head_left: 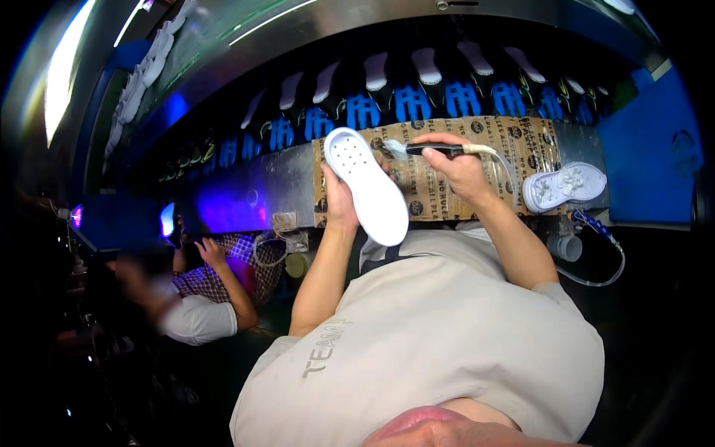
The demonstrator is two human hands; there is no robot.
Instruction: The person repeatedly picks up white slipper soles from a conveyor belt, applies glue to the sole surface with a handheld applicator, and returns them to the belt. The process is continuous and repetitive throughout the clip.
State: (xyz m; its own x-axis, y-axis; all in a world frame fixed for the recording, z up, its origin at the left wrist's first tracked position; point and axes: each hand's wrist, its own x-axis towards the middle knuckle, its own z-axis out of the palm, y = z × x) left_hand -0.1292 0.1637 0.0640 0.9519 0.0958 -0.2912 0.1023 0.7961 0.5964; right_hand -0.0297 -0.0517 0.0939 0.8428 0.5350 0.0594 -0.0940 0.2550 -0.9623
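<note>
A white shoe sole (370, 192) with small holes at its far end is tilted up in front of me. My left hand (340, 195) grips it along its left edge. My right hand (456, 170) is closed round a brush with a dark handle (436, 149), and a pale tube runs from its back end. The brush's whitish bristles (395, 149) point left, close to the sole's right edge; whether they touch it I cannot tell. Beneath both hands lies a cardboard sheet (439, 197) covered in printed tape. At its right a second white sole (566, 186) holds crumpled white material.
Beyond the cardboard, blue holders (413, 103) carry a row of shoe parts (427, 67). A blue panel (648, 149) bounds the right side. A clear jar (566, 247) and coiled tubing (596, 223) sit at the lower right. Another person (201, 313) works at my left.
</note>
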